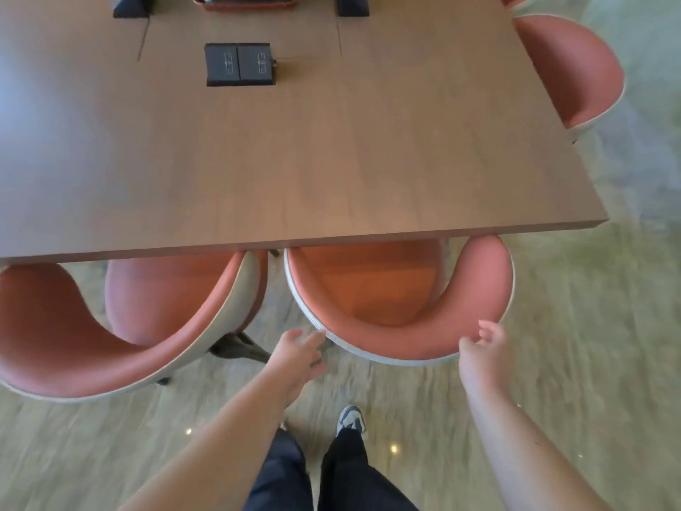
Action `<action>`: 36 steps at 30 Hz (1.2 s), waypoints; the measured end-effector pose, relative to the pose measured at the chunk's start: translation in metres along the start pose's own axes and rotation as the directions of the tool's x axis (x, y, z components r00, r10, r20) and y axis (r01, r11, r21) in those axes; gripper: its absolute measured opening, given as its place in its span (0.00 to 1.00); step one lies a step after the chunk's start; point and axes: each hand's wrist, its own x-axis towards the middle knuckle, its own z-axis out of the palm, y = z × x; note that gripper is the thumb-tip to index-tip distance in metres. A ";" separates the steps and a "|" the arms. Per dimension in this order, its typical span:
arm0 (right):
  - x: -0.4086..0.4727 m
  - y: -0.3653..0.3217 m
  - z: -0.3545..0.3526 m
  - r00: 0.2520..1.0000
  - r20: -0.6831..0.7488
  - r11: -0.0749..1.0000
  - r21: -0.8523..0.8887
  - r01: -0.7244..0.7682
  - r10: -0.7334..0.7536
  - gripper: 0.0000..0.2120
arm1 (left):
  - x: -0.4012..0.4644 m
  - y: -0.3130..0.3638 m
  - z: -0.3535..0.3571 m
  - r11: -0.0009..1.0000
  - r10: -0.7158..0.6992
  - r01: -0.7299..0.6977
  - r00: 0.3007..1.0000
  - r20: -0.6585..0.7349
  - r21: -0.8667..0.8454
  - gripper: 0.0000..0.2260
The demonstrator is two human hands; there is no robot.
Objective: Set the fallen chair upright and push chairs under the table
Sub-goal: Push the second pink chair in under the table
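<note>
A salmon tub chair [398, 341] with a grey outer shell stands upright in front of me, its seat partly under the wooden table [331, 160]. My left hand [298, 354] is at the left of its curved back, fingers apart, fingertips at the rim. My right hand [482, 348] is at the right of the back, fingers loosely curled at the rim, not clearly gripping. A second salmon chair [110, 348] stands upright to the left, its seat partly under the table.
A third salmon chair [575, 75] sits at the table's right side. A black socket box [239, 64] is set in the tabletop, with dark objects and a tray at the far edge. Pale wood floor lies around my legs and shoe [352, 418].
</note>
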 end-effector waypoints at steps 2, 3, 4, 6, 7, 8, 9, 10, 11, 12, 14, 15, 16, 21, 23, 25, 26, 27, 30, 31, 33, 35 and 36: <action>0.022 0.011 -0.004 0.998 -0.041 0.998 -0.018 -0.054 0.053 0.28 | 0.015 -0.003 0.023 0.996 -0.055 0.056 0.998 0.021 -0.064 0.32; 0.032 0.015 -0.003 0.995 -0.034 0.996 -0.011 -0.091 0.091 0.33 | 0.023 -0.004 0.032 0.991 -0.080 0.084 0.996 0.039 -0.101 0.32; 0.042 0.019 -0.002 0.990 -0.002 0.989 0.019 -0.143 0.143 0.37 | 0.031 -0.004 0.039 0.984 -0.099 0.106 0.993 0.057 -0.145 0.31; 0.056 0.021 0.001 0.944 0.142 0.930 0.179 -0.320 0.298 0.37 | 0.046 -0.002 0.051 0.963 -0.124 0.134 0.991 0.056 -0.235 0.31; 0.064 0.021 0.003 0.899 0.244 0.871 0.254 -0.421 0.363 0.32 | 0.053 0.000 0.054 0.951 -0.137 0.138 0.990 0.024 -0.276 0.31; 0.072 0.019 0.005 0.853 0.334 0.814 0.297 -0.498 0.401 0.25 | 0.060 0.004 0.056 0.943 -0.147 0.132 0.989 -0.026 -0.304 0.33; 0.081 0.019 0.005 0.821 0.391 0.775 0.320 -0.545 0.416 0.20 | 0.067 0.007 0.055 0.941 -0.154 0.121 0.985 -0.080 -0.316 0.34; 0.090 0.019 0.005 0.799 0.427 0.750 0.328 -0.574 0.424 0.20 | 0.073 0.010 0.053 0.942 -0.159 0.114 0.980 -0.122 -0.315 0.37; 0.100 0.018 0.005 0.780 0.450 0.732 0.329 -0.597 0.434 0.21 | 0.081 0.013 0.050 0.946 -0.165 0.113 0.975 -0.151 -0.304 0.39; 0.110 0.018 0.005 0.767 0.463 0.725 0.318 -0.611 0.444 0.23 | 0.087 0.015 0.047 0.950 -0.169 0.115 0.971 -0.169 -0.289 0.41; 0.129 0.018 0.005 0.756 0.466 0.729 0.288 -0.621 0.459 0.23 | 0.097 0.021 0.044 0.958 -0.176 0.130 0.971 -0.164 -0.256 0.38; 0.137 0.017 0.005 0.752 0.471 0.736 0.271 -0.620 0.461 0.23 | 0.101 0.023 0.043 0.960 -0.183 0.144 0.971 -0.154 -0.239 0.36; 0.145 0.017 0.006 0.751 0.473 0.751 0.244 -0.614 0.461 0.21 | 0.104 0.024 0.044 0.963 -0.187 0.151 0.971 -0.151 -0.224 0.34; 0.169 0.029 0.009 0.756 0.481 0.800 0.168 -0.576 0.444 0.10 | 0.111 0.022 0.047 0.985 -0.112 0.076 0.964 -0.242 -0.155 0.25; 0.173 0.036 0.011 0.775 0.459 0.813 0.169 -0.557 0.435 0.11 | 0.112 0.020 0.048 0.989 -0.069 0.030 0.959 -0.277 -0.142 0.21; 0.174 0.039 0.011 0.796 0.435 0.821 0.192 -0.538 0.420 0.13 | 0.111 0.018 0.049 0.993 -0.031 -0.003 0.956 -0.292 -0.117 0.17; 0.175 0.041 0.010 0.807 0.424 0.823 0.208 -0.529 0.411 0.15 | 0.111 0.017 0.049 0.994 -0.014 -0.018 0.956 -0.294 -0.107 0.16; 0.175 0.042 0.010 0.816 0.418 0.823 0.230 -0.520 0.399 0.16 | 0.111 0.015 0.048 0.994 0.002 -0.033 0.956 -0.294 -0.101 0.15; 0.175 0.044 0.009 0.830 0.415 0.826 0.258 -0.500 0.372 0.19 | 0.112 0.013 0.046 0.993 0.043 -0.074 0.956 -0.290 -0.097 0.14; 0.175 0.044 0.009 0.832 0.417 0.831 0.258 -0.493 0.365 0.20 | 0.112 0.011 0.045 0.992 0.059 -0.089 0.955 -0.292 -0.090 0.14; 0.174 0.044 0.009 0.840 0.416 0.841 0.258 -0.475 0.347 0.21 | 0.113 0.009 0.044 0.991 0.088 -0.114 0.952 -0.292 -0.072 0.13; 0.174 0.045 0.009 0.844 0.420 0.849 0.255 -0.462 0.333 0.21 | 0.114 0.008 0.042 0.990 0.111 -0.133 0.949 -0.294 -0.056 0.12; 0.173 0.044 0.009 0.845 0.424 0.852 0.255 -0.458 0.327 0.20 | 0.115 0.007 0.040 0.989 0.117 -0.139 0.948 -0.296 -0.053 0.11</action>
